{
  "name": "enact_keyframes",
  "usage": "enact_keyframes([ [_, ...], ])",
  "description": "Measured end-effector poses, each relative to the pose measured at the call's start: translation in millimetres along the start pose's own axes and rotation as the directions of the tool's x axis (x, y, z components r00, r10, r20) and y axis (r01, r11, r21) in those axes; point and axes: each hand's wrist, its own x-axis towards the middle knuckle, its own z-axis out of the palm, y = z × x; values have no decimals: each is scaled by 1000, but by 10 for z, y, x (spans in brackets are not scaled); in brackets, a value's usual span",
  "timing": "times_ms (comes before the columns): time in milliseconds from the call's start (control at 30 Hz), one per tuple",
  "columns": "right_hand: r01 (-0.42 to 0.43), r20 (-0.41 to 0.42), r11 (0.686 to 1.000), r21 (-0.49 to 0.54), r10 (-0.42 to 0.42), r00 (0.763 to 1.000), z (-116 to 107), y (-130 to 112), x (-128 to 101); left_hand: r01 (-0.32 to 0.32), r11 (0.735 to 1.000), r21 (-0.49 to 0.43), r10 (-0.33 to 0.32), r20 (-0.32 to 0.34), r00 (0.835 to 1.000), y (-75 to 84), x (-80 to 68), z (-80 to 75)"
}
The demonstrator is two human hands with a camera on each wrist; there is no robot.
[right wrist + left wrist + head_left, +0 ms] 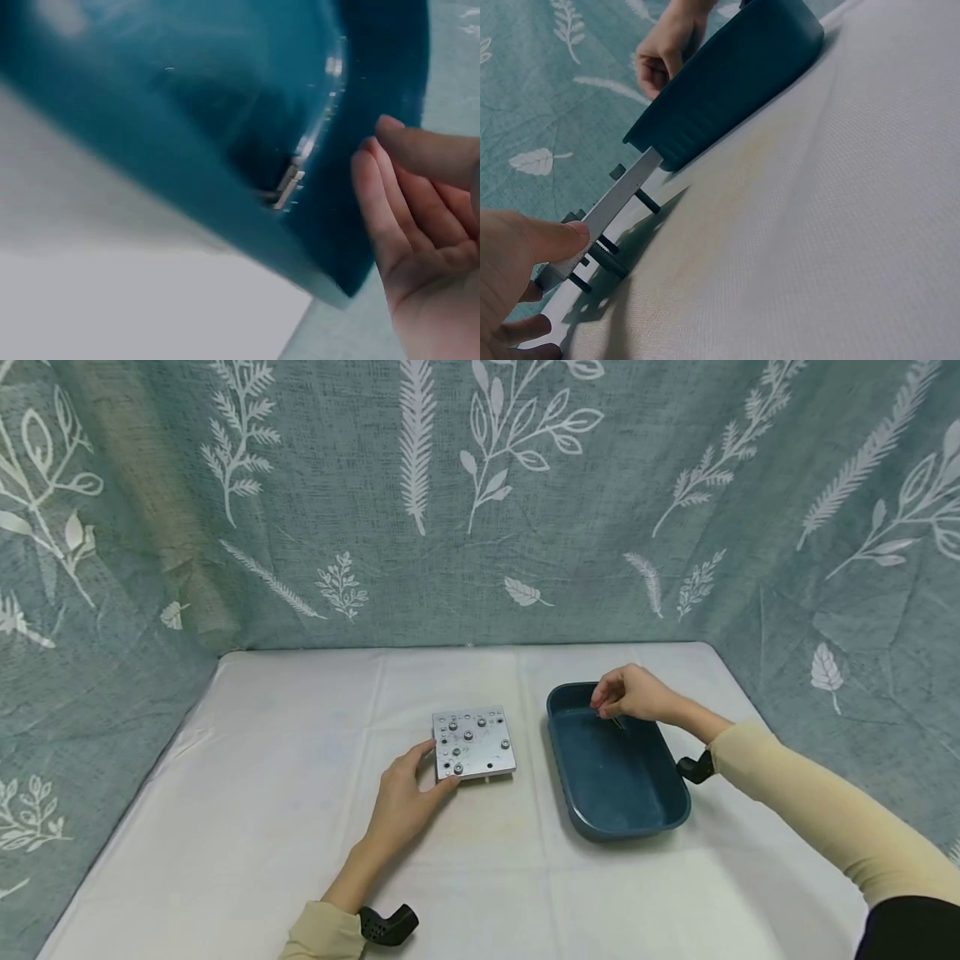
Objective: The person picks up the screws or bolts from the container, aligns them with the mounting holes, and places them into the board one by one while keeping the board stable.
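Observation:
My left hand [402, 797] grips the near left corner of a square silver metal plate [483, 756], thumb along its near edge. Several socket-head screws stand in holes on its top. In the left wrist view, dark screw shanks [649, 201] stick out below the plate [619, 199]. My right hand [633, 693] hovers over the far end of a dark blue bin [600, 785], thumb and fingertips close together. In the right wrist view, no object shows between the fingertips [367, 169], though a tiny one could be hidden. A small metal piece [289, 184] lies in the bin's corner.
The bin stands to the right of the plate on a white-covered table [285, 827]. Its raised rim [551, 710] surrounds the space below my right hand. A green-blue leaf-patterned curtain [360, 485] hangs behind the table and along both sides.

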Motion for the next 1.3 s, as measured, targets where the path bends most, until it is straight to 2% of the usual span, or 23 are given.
enact_keyframes([
  [200,-31,-44,999,-30,30,999,2,88,-24,-10,1000,6,10,-1,1000,-6,5,8],
  [433,-60,-36,998,17,60,998,-17,118,-30,-25,1000,8,25,-9,1000,-26,-6,9],
  [700,-75,-28,997,7,75,997,-10,133,-23,-37,999,4,37,-15,999,-54,-6,18],
  [1100,-51,42,997,-59,54,998,62,118,13,-30,1000,4,30,-16,999,-45,-8,19],
  [1300,-62,100,998,13,61,993,85,124,49,-22,1000,10,23,-17,1000,-44,-16,18],
])
